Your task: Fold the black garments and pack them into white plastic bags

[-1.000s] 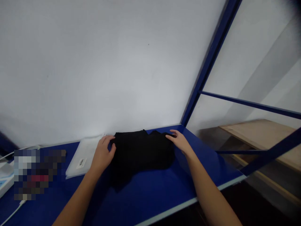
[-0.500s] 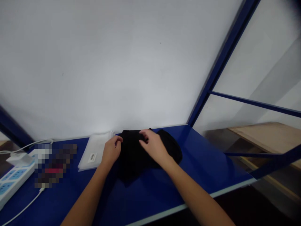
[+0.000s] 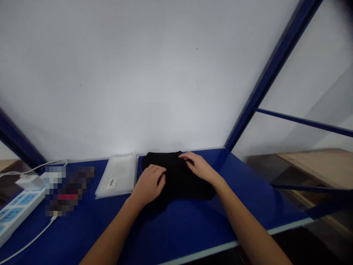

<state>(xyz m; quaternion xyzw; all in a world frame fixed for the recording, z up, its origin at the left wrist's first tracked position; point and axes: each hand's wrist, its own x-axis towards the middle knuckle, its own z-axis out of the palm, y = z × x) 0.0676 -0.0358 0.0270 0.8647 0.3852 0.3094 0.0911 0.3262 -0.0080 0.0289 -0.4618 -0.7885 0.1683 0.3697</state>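
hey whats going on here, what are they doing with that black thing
A person has both bare hands on a folded black cloth garment lying at the back of a blue table. The left hand rests palm down on its left part, and the right hand lies flat near its far right edge. Just left of it sits a flat stack of clear plastic bags, and farther left a white power strip.

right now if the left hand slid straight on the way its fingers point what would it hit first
More of the black folded cloth that the left hand rests on. Past that, likely the fingertips of the right hand near the cloth's far edge, then the white wall. Depth is hard to judge.
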